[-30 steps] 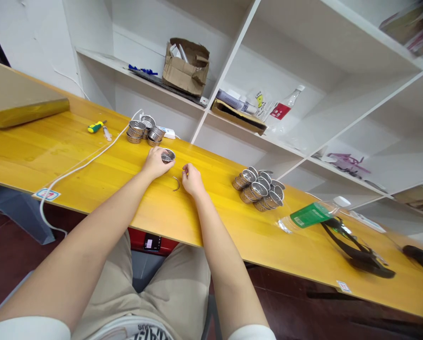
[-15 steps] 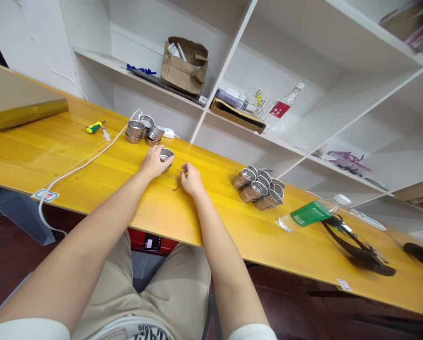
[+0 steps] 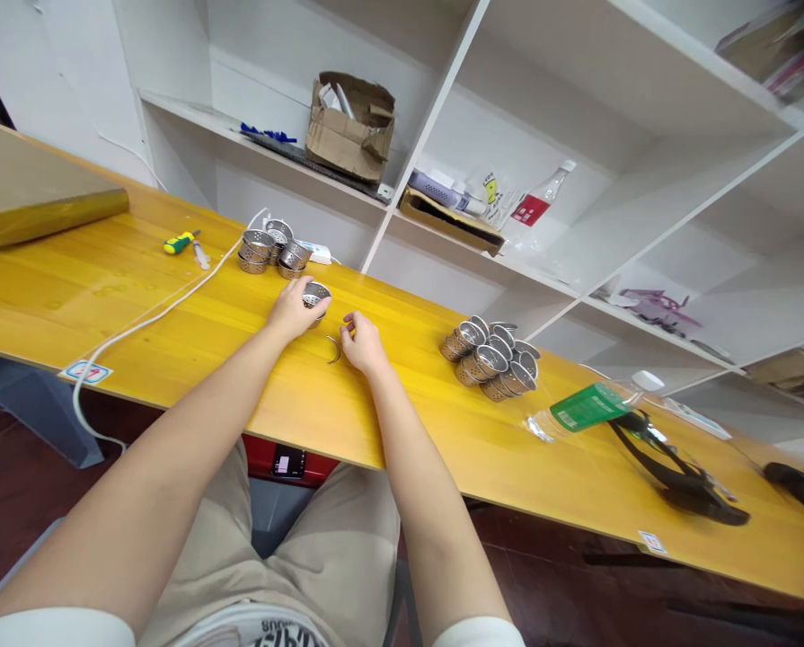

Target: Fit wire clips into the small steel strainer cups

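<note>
My left hand [image 3: 295, 308] is wrapped round a perforated metal cup [image 3: 316, 295] on the yellow table. To its right, my right hand [image 3: 361, 340] hovers with curled fingers; whether anything small is between them is hidden. A thin curved metal piece [image 3: 335, 350] lies on the table between my hands. Behind my left hand stand several stacked perforated cups [image 3: 258, 244]. A larger group of perforated metal cups [image 3: 490, 359], some with curved handles, stands to the right of my right hand.
A green-labelled bottle [image 3: 587, 407] lies right of the cups, beside a black strap [image 3: 684, 481]. A white cable [image 3: 165, 312] crosses the table at left, near a green-yellow screwdriver [image 3: 179, 242]. A large flat box [image 3: 44, 193] sits far left. Shelves [image 3: 402, 208] rise behind.
My right hand has shifted very slightly to the left. My left hand stays on the cup.
</note>
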`<action>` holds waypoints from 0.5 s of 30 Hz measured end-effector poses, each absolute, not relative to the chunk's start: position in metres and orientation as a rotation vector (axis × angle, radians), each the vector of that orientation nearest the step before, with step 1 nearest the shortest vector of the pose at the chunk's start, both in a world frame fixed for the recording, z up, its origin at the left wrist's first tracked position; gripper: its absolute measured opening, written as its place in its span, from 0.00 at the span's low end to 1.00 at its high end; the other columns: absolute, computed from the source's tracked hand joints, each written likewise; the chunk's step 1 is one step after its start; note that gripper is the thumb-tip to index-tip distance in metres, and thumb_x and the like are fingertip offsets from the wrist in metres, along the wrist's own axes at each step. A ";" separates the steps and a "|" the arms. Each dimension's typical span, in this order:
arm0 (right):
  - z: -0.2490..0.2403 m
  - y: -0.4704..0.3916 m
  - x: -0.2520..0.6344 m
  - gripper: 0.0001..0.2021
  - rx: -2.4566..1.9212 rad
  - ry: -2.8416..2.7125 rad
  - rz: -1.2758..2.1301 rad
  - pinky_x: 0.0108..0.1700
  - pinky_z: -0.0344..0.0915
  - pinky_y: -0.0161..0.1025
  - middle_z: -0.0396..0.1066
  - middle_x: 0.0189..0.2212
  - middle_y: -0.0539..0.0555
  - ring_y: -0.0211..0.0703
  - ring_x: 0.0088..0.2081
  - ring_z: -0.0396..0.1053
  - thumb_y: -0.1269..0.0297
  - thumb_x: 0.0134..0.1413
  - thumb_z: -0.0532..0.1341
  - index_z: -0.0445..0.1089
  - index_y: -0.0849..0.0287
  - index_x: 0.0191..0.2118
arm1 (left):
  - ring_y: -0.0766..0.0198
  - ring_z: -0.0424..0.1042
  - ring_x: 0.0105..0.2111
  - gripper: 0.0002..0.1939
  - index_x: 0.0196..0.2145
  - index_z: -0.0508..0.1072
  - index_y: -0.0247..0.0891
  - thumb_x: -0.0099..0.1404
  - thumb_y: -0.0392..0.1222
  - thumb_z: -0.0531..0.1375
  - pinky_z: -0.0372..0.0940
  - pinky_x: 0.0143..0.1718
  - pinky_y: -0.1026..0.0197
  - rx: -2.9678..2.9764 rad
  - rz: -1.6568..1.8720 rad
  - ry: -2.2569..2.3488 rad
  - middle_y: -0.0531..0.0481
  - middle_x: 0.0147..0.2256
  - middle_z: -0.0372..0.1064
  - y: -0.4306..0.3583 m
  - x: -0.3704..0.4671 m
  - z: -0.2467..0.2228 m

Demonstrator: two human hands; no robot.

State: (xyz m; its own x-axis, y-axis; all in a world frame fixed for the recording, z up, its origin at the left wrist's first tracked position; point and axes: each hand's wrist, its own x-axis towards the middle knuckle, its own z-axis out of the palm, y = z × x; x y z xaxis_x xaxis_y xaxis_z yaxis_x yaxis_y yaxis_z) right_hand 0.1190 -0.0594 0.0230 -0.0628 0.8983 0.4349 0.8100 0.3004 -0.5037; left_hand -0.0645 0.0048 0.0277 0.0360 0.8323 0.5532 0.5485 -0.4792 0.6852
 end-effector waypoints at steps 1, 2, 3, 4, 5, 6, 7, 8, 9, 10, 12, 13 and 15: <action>0.023 -0.060 0.119 0.08 -1.527 -1.881 0.166 0.47 0.65 0.42 0.73 0.38 0.55 0.44 0.38 0.69 0.67 0.62 0.56 0.68 0.57 0.46 | 0.46 0.69 0.58 0.30 0.59 0.70 0.38 0.63 0.55 0.64 0.62 0.62 0.50 2.021 1.420 1.412 0.38 0.57 0.70 0.005 -0.064 0.028; 0.024 -0.062 0.119 0.08 -1.531 -1.879 0.169 0.47 0.65 0.42 0.73 0.38 0.55 0.44 0.38 0.69 0.67 0.62 0.56 0.68 0.57 0.46 | 0.46 0.69 0.59 0.31 0.59 0.69 0.38 0.63 0.55 0.64 0.62 0.62 0.50 2.009 1.420 1.412 0.38 0.57 0.70 0.005 -0.065 0.028; 0.024 -0.063 0.118 0.08 -1.534 -1.874 0.172 0.47 0.65 0.42 0.73 0.38 0.55 0.44 0.38 0.69 0.66 0.62 0.57 0.68 0.57 0.45 | 0.47 0.69 0.59 0.31 0.59 0.69 0.38 0.63 0.56 0.64 0.62 0.63 0.50 1.996 1.420 1.410 0.38 0.58 0.70 0.004 -0.065 0.028; 0.024 -0.064 0.118 0.07 -1.537 -1.866 0.176 0.46 0.65 0.42 0.73 0.38 0.55 0.44 0.37 0.69 0.65 0.63 0.57 0.67 0.57 0.45 | 0.47 0.69 0.59 0.32 0.60 0.68 0.38 0.63 0.56 0.64 0.61 0.63 0.50 1.984 1.424 1.405 0.38 0.58 0.70 0.004 -0.065 0.027; 0.024 -0.065 0.118 0.06 -1.537 -1.854 0.178 0.46 0.65 0.42 0.73 0.38 0.55 0.44 0.37 0.69 0.64 0.63 0.56 0.67 0.56 0.43 | 0.47 0.69 0.60 0.33 0.60 0.68 0.38 0.63 0.57 0.64 0.61 0.63 0.50 1.971 1.430 1.398 0.38 0.59 0.69 0.004 -0.065 0.027; 0.025 -0.065 0.117 0.05 -1.535 -1.835 0.179 0.46 0.65 0.42 0.73 0.37 0.55 0.44 0.37 0.69 0.63 0.64 0.56 0.67 0.56 0.41 | 0.47 0.68 0.60 0.33 0.61 0.67 0.38 0.64 0.57 0.63 0.61 0.63 0.50 1.956 1.440 1.390 0.38 0.60 0.69 0.004 -0.065 0.026; 0.027 -0.065 0.117 0.05 -1.529 -1.803 0.181 0.45 0.65 0.42 0.72 0.36 0.54 0.44 0.37 0.68 0.61 0.64 0.56 0.66 0.55 0.39 | 0.47 0.69 0.60 0.33 0.61 0.66 0.38 0.65 0.58 0.62 0.61 0.63 0.49 1.939 1.451 1.383 0.38 0.60 0.69 0.004 -0.065 0.026; 0.030 -0.065 0.116 0.07 -1.519 -1.756 0.196 0.44 0.65 0.41 0.72 0.34 0.54 0.44 0.36 0.68 0.59 0.65 0.55 0.65 0.54 0.36 | 0.48 0.69 0.59 0.32 0.61 0.66 0.38 0.66 0.58 0.61 0.62 0.62 0.49 1.920 1.463 1.379 0.38 0.60 0.69 0.004 -0.066 0.025; 0.036 -0.065 0.114 0.09 -1.507 -1.688 0.241 0.43 0.65 0.41 0.70 0.32 0.53 0.44 0.35 0.67 0.59 0.65 0.54 0.63 0.54 0.33 | 0.48 0.70 0.58 0.30 0.60 0.67 0.39 0.68 0.58 0.59 0.63 0.61 0.50 1.899 1.475 1.378 0.38 0.59 0.70 0.005 -0.066 0.025; 0.043 -0.065 0.112 0.10 -1.491 -1.606 0.330 0.41 0.65 0.41 0.69 0.30 0.52 0.43 0.33 0.67 0.59 0.65 0.53 0.61 0.54 0.31 | 0.49 0.70 0.57 0.28 0.60 0.67 0.39 0.69 0.58 0.57 0.63 0.61 0.50 1.878 1.486 1.378 0.38 0.58 0.71 0.006 -0.066 0.024; 0.065 -0.074 0.105 0.12 -1.406 -1.452 0.635 0.35 0.65 0.39 0.66 0.26 0.51 0.42 0.28 0.65 0.60 0.65 0.50 0.59 0.54 0.29 | 0.50 0.71 0.56 0.26 0.58 0.68 0.39 0.71 0.58 0.53 0.64 0.59 0.50 1.834 1.509 1.380 0.39 0.56 0.72 0.008 -0.066 0.022; 0.077 -0.084 0.101 0.12 -1.322 -1.417 0.831 0.32 0.64 0.39 0.65 0.25 0.51 0.41 0.26 0.64 0.61 0.64 0.49 0.58 0.54 0.28 | 0.50 0.72 0.55 0.25 0.57 0.68 0.39 0.71 0.58 0.52 0.65 0.59 0.50 1.812 1.518 1.381 0.39 0.56 0.72 0.010 -0.067 0.022; 0.101 -0.117 0.091 0.13 -1.026 -1.515 1.155 0.32 0.66 0.40 0.66 0.24 0.52 0.42 0.26 0.67 0.58 0.63 0.52 0.61 0.55 0.28 | 0.50 0.72 0.55 0.24 0.56 0.68 0.40 0.72 0.58 0.52 0.64 0.59 0.51 1.777 1.529 1.382 0.40 0.55 0.73 0.013 -0.067 0.020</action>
State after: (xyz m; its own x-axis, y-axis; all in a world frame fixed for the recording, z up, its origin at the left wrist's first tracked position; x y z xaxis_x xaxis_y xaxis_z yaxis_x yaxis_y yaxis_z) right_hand 0.0909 -0.1175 0.1012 -0.2079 0.9603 0.1859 0.0750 0.2051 -0.9759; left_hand -0.0669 0.0131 0.0202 -0.0974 0.8635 0.4948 0.4055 -0.4196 0.8121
